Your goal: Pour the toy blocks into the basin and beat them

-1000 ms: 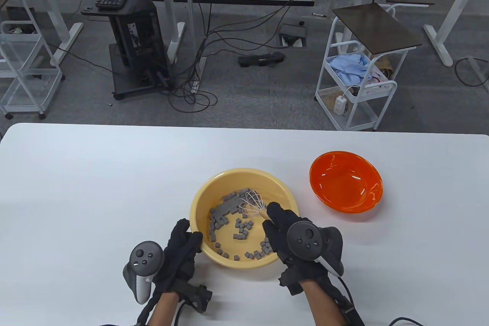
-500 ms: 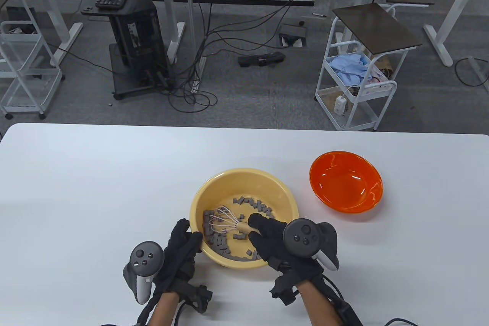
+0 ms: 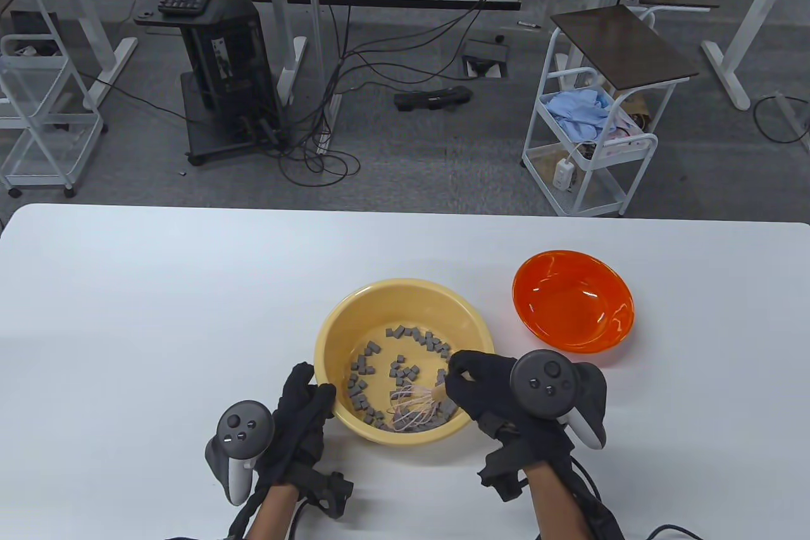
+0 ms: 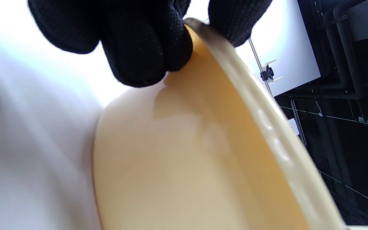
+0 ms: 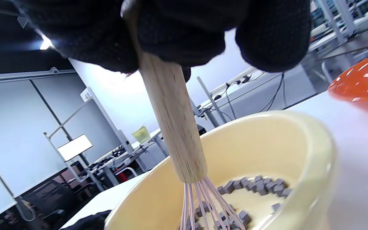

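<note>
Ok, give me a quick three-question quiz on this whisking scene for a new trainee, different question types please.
1. True or false: the orange bowl holds grey blocks.
2. Which hand holds the whisk? A) left B) right
3. Fill in: the left hand grips the rim of the yellow ____.

Key:
1. False; the toy blocks lie in the yellow basin.
2. B; the right hand holds its wooden handle.
3. basin
</note>
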A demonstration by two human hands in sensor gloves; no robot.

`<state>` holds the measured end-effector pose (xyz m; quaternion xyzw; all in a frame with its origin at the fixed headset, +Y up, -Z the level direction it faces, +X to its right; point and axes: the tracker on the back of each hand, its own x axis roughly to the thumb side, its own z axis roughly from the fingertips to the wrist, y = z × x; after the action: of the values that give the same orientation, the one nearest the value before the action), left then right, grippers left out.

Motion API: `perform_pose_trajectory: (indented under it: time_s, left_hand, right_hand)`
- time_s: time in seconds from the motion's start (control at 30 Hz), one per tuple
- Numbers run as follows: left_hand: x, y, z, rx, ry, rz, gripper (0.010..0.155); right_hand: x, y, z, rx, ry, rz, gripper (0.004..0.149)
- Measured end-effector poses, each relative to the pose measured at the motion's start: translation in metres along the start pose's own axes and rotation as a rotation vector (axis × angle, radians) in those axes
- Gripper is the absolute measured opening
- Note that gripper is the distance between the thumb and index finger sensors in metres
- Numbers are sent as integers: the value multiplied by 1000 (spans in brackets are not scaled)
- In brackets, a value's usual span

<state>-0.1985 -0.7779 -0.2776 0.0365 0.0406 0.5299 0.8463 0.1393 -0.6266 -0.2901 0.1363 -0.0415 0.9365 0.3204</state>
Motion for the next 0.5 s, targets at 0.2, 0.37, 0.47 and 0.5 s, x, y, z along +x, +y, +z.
perform_pose_trajectory:
  time_s: [0.2,0.37,0.47,0.5]
  left_hand:
    - [0,0,0,2,0,-7,68]
    - [1,0,0,-2,-2,-9,67]
    - [1,0,0,-4,-1,-6,67]
    - [1,0,0,-3,-2,-8,67]
  right_hand:
    - [1,-9,4,-69,26,78,39]
    - [1,-6,4,-117,30,149,39]
    - [1,-2,3,-169,27,181,38]
    - [1,1,3,-192,22,205,38]
